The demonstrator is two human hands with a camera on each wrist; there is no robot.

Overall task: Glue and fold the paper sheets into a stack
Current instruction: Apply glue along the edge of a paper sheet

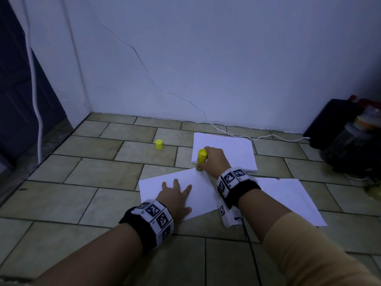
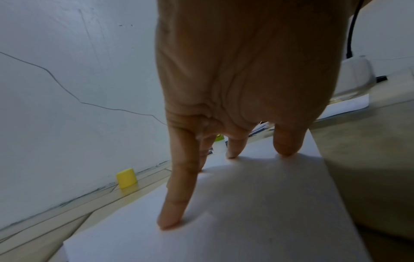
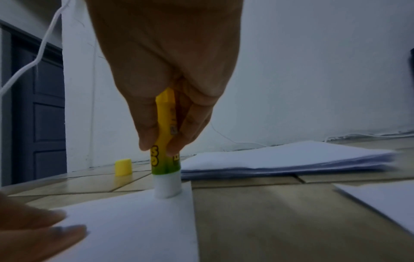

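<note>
Paper sheet (image 1: 198, 195) lies pinned under the flat, spread left hand (image 1: 175, 195); the right hand (image 1: 214, 159) grips the glue stick (image 1: 201, 158) at its corner, where hard pressure could crumple it.

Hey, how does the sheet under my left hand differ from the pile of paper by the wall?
The sheet is a single leaf; the pile is many leaves stacked. The sheet lies near you, skewed to the tiles, pressed by the left hand, with the glue stick in the right hand touching its far corner; nothing touches the pile. Both are plain white, flat on the floor.
</note>
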